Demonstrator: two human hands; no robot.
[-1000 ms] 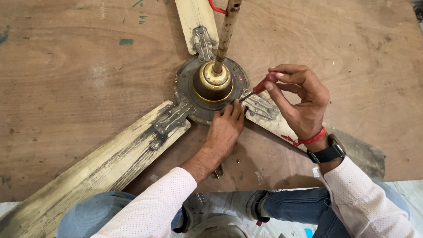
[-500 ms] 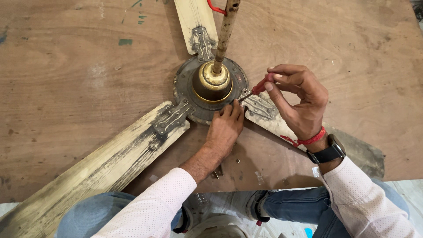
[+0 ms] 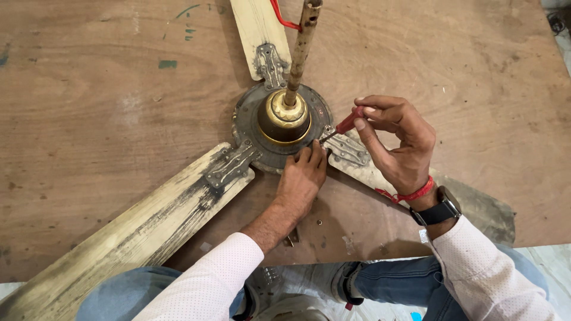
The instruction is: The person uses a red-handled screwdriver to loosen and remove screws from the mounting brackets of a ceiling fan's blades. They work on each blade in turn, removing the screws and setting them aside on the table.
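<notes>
1. Your right hand (image 3: 397,145) pinches the red handle of a small screwdriver (image 3: 343,126). Its shaft slants down and left, with the tip at the right edge of the fan hub (image 3: 245,122).
2. Your left hand (image 3: 302,178) lies flat, fingers together, pressing the near rim of the hub and gripping nothing; it sits just left of the tip.
3. The brass cap (image 3: 285,117) and upright rod (image 3: 299,50) stand left of the tip.
4. A blade bracket (image 3: 346,148) lies under the screwdriver; the long blade (image 3: 137,232) runs near-left across the wooden board (image 3: 89,107).
</notes>
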